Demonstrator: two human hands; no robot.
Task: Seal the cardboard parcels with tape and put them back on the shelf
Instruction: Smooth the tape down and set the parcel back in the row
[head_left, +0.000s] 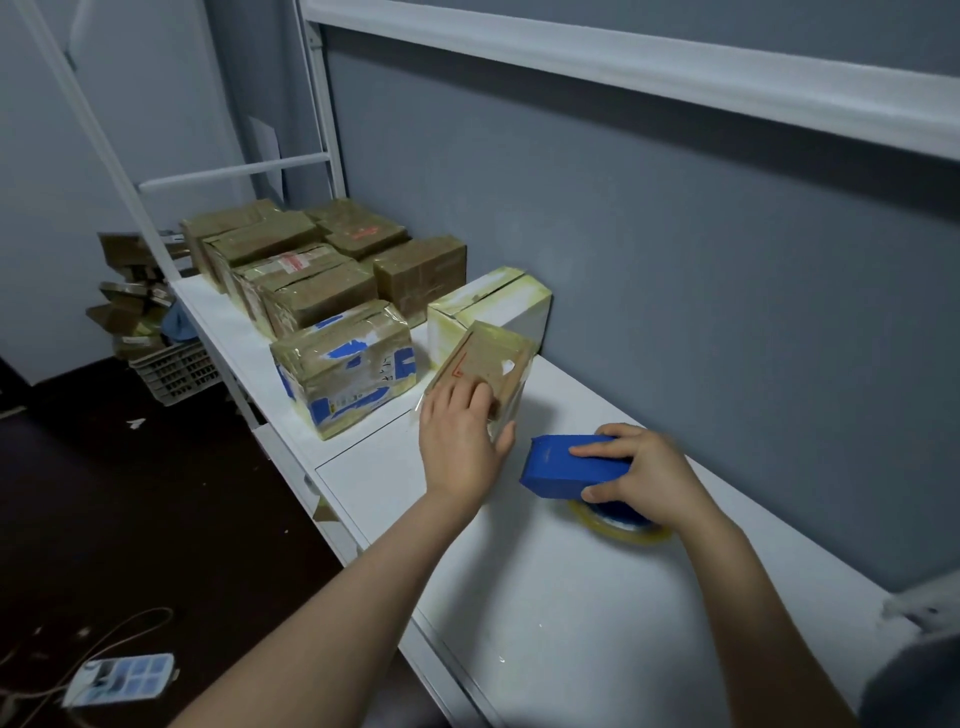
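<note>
At frame centre the left hand (457, 447) grips a small parcel (485, 366), a brown cardboard box wrapped in glossy clear tape that stands tilted on the white shelf (545, 597). The fingers (467, 400) lie spread across its near face, over a red mark, and the thumb hooks round its lower right edge, so the parcel sits clasped in the palm.

Just right of it, the right hand (639, 478) holds a matte blue box (561, 467), oblong and sharp-cornered, with the index finger laid along its top and the thumb pressed under its near end. The box appears lifted off the shelf. Beneath this hand a tape roll (618, 525) lies flat, a yellowish clear ring round a blue core.

Behind the small parcel and close to it stands a white box (493, 306) with yellowed tape on its edges. To the left sits a printed parcel (345, 364), blue and white under crinkled tape, and further up-left a cluster of brown parcels (311, 260), all tape-wrapped and shiny. A smooth grey wall (675, 260) backs the shelf. On the dark floor at left are a slatted plastic crate (176, 371) and, at lower left, a power strip (122, 678)
</note>
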